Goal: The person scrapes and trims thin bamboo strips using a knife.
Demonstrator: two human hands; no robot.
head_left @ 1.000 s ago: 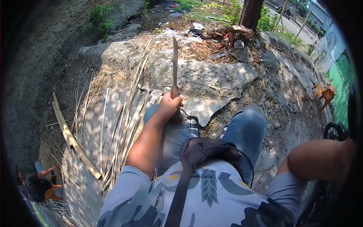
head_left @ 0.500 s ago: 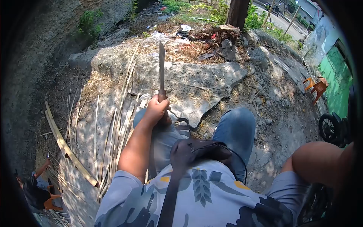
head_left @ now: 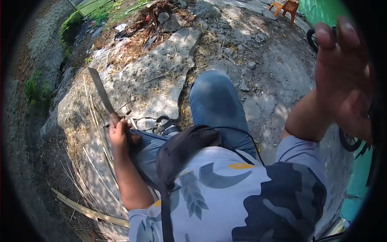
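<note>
A machete (head_left: 100,88) with a long dull blade and a brown handle points up and to the left. My left hand (head_left: 119,136) is closed around its handle, close to my bent left knee. My right hand (head_left: 342,76) is raised near the camera at the right, fingers apart and partly curled, with nothing seen in it. Its outer edge fades into the dark rim of the view. A dark waist bag (head_left: 183,149) lies across my lap. Below my left arm are thin bamboo strips (head_left: 100,177).
A cracked concrete slab (head_left: 157,72) lies in front of me, with rubble and dry litter beyond it. A split bamboo length (head_left: 88,211) rests at lower left. An orange plastic chair (head_left: 289,8) stands at the far right, near a wheel (head_left: 350,141) and a green wall (head_left: 322,10).
The view has turned to the right. My right hand has come up into sight with its fingers apart. The machete now leans further left, still in my left hand.
</note>
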